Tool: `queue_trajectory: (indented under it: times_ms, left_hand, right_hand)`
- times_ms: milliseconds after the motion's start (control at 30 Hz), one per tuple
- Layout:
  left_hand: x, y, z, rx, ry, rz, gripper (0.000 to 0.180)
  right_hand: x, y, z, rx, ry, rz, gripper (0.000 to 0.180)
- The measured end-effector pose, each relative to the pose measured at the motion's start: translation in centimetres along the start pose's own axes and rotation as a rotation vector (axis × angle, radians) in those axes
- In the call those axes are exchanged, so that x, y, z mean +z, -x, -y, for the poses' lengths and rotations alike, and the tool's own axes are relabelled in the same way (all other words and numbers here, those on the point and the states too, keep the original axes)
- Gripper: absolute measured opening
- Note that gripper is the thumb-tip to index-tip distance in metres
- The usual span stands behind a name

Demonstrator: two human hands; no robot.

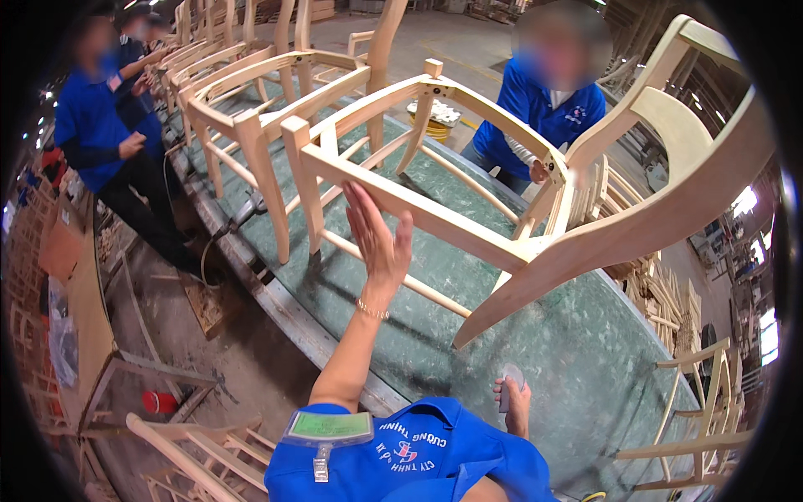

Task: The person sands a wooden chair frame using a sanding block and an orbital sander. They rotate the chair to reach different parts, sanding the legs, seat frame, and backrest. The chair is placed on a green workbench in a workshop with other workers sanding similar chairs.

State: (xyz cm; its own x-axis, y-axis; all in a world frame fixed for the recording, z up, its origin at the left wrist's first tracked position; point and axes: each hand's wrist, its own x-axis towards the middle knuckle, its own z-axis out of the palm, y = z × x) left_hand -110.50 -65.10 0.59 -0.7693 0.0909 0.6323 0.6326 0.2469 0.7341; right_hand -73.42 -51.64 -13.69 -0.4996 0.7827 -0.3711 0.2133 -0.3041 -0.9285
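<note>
A bare wooden chair frame (418,207) stands on the green-topped bench in front of me, with its curved back to the right. My left hand (375,238) lies with straight fingers along the side rail of the seat, the thumb apart, and grips nothing. Low on the right, my right hand (516,406) is closed round a piece of grey sandpaper (513,376), held away from the chair. Part of that hand's fingers is hidden behind the sandpaper.
More wooden chair frames (251,125) line the green bench (401,351) to the far left. Across the bench a co-worker (535,117) has a hand at this chair's far side. Other people (109,125) stand at left. Chair frames (703,418) also stand at right.
</note>
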Motion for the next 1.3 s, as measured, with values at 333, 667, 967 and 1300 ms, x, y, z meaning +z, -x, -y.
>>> queue_trajectory:
  times_ms: [333, 667, 967, 1300]
  left_hand:
    - [-4.3, -4.5, 10.7, 0.086, -0.240, -0.344, 0.072]
    - [-7.1, -8.4, 16.3, -0.387, 0.563, 0.150, 0.037]
    - [-9.9, -1.3, 11.3, -0.444, 0.712, 0.354, 0.037]
    - [-5.7, 6.6, -2.0, -0.327, 0.955, 0.747, 0.048]
  right_hand:
    - [5.8, -5.7, 7.5, -0.583, 0.214, -0.036, 0.067]
    - [12.5, -6.1, 11.9, -0.513, 0.187, -0.028, 0.058]
    - [4.2, -4.2, 10.3, -0.505, -0.100, 0.004, 0.039]
    - [-14.2, 6.9, 11.9, -0.599, 0.074, -0.262, 0.048]
